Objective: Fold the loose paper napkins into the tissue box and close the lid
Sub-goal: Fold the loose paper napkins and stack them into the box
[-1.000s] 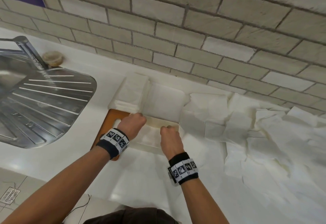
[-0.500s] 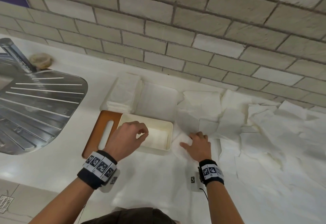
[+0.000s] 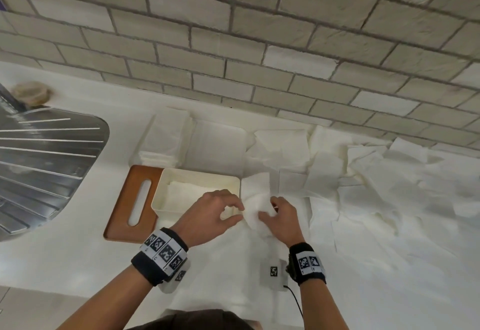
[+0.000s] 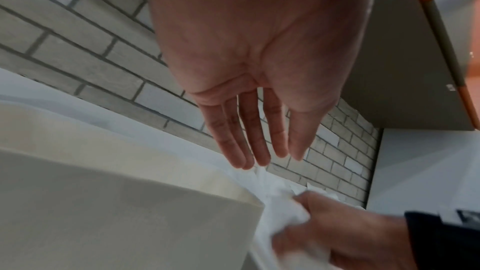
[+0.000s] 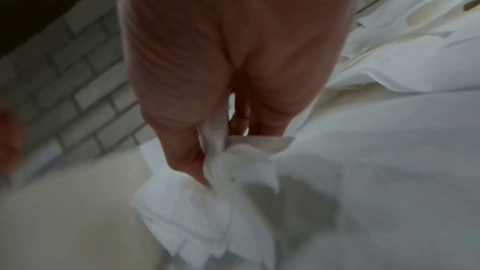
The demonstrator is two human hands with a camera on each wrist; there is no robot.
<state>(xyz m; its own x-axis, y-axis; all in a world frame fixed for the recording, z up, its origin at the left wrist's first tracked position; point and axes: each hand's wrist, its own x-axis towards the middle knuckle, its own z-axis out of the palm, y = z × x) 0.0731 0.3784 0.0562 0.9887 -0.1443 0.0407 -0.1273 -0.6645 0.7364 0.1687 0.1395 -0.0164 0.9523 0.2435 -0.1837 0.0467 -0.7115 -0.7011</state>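
Half a second ago the right hand [image 3: 281, 219] lay flat on a napkin on the counter just right of the tissue box [image 3: 166, 189]; now it has lifted that crumpled napkin [image 3: 255, 210] beside the box's near right corner, thumb and fingers pinched into the paper. The left hand [image 3: 207, 216], which hovered over the box's near edge, has shifted right to meet it. In the left wrist view its fingers [image 4: 249, 137] are straight and slightly spread, the tips just touching the top of the napkin; it grips nothing.

The box stands open, lidless, with a layer of folded napkins [image 3: 187, 194] inside. Its left side sits on the wooden lid [image 3: 124, 199], which has a long slot and lies flat on the white counter [image 3: 52, 251]. The box's right wall is close against the held napkin, and its interior is open from above.

Behind the box lie a stack of folded napkins [image 3: 166, 140] and a flat white sheet [image 3: 218, 142]. Loose napkins [image 3: 363, 186] cover the counter to the right, reaching to the brick wall [image 3: 233, 30]. The steel sink drainer [image 3: 39, 168] lies well to the left. More paper spreads under both wrists at the near counter edge.
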